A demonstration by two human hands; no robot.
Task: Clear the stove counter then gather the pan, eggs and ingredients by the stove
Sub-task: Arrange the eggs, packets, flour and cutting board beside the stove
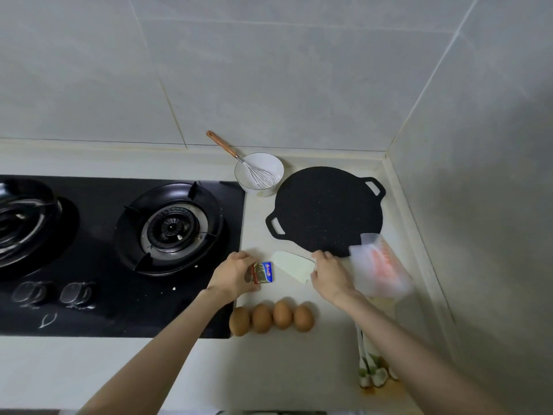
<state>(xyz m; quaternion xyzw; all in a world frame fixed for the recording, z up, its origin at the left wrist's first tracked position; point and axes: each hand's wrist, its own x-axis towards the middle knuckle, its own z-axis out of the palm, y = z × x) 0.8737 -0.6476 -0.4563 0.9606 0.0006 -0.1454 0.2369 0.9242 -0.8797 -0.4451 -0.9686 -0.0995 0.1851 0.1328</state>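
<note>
A flat black pan (324,209) with two loop handles lies on the counter right of the stove (119,250). Several brown eggs (270,318) sit in a row near the counter's front. My left hand (236,272) holds a small foil butter packet (262,273) at the stove's right edge. My right hand (330,272) grips the side of a pale cream flat piece (293,265) lying just in front of the pan. A blurred translucent bag with orange-pink contents (381,266) is right beside that hand, over the pan's near rim.
A white bowl (254,172) holding a whisk with a wooden handle (221,142) stands behind the pan by the wall. A green-patterned object (371,372) lies under my right forearm. Tiled walls close the back and right side. A pot support (21,220) sits on the left burner.
</note>
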